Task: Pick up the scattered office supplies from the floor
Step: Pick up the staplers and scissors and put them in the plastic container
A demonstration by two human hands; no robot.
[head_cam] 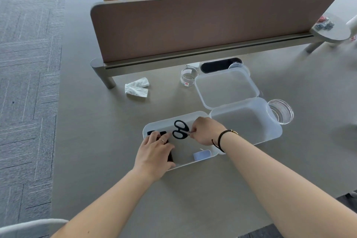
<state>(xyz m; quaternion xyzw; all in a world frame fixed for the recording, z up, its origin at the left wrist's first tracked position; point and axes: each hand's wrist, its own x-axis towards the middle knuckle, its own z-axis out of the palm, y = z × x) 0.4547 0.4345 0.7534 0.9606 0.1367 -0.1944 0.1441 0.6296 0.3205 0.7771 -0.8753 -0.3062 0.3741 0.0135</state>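
A translucent white tray sits on the grey table in front of me. My right hand grips black-handled scissors by the blades, handles pointing left, over the tray. My left hand rests on a black object at the tray's left end, its fingers curled over it; most of that object is hidden. A small pale blue item lies at the tray's near right corner.
A second translucent bin and its lid lie right of the tray. Two clear glass dishes, a crumpled white tissue, and a brown desk divider stand behind. A person stands beyond the divider.
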